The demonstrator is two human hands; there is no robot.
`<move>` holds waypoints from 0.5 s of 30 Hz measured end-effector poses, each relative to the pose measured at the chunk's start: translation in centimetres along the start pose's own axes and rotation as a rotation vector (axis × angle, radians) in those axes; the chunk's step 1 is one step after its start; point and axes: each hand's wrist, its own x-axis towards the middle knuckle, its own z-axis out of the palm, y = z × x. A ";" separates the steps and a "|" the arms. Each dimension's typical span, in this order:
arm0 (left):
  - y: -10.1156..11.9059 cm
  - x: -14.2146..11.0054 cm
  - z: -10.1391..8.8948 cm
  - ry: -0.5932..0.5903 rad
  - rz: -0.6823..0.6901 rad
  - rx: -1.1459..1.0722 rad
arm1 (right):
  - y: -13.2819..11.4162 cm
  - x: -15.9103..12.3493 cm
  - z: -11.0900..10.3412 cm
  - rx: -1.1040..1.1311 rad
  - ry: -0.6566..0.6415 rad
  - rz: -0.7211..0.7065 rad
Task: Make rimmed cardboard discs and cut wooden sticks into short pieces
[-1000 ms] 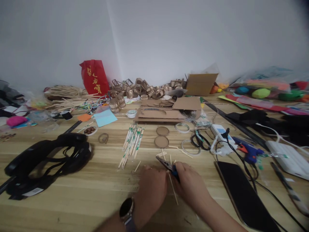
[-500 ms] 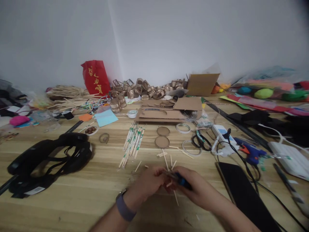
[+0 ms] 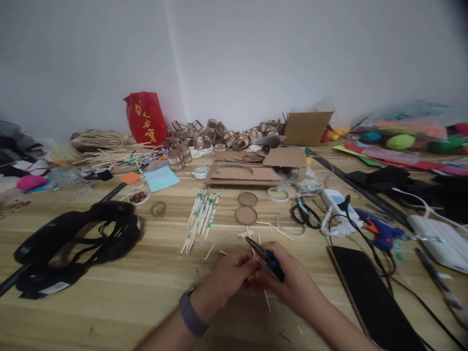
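My right hand point(image 3: 292, 275) is wrapped round a pair of pliers point(image 3: 268, 258) with blue-and-black handles, its dark jaws pointing up and left. My left hand point(image 3: 228, 275), with a watch band point(image 3: 192, 312) at the wrist, is closed in a pinch against the fingers of my right hand. What it pinches is mostly hidden; a pale sliver shows by the fingertips. A thin wooden stick point(image 3: 267, 301) shows below the hands. Short cut stick pieces point(image 3: 245, 234) lie just beyond them, and another piece point(image 3: 209, 251) lies to the left. Two round cardboard discs point(image 3: 245, 215) are farther off.
Wrapped sticks point(image 3: 201, 217) lie left of centre. On the right are a phone point(image 3: 369, 292), a blue glue gun point(image 3: 382, 234) with cables, and tape rings point(image 3: 290, 223). A black strapped device point(image 3: 76, 243) sits left. Cardboard sheets point(image 3: 241, 176) and small woven baskets point(image 3: 219, 134) stand behind.
The pliers have swung up and left, away from my left fingertips, so the jaws now show. The longer stick that stuck out above my left fingers no longer shows there.
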 end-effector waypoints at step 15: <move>0.3 0.4 -1.2 0.241 0.133 0.243 | 0.4 0.1 1.0 -0.166 0.043 0.064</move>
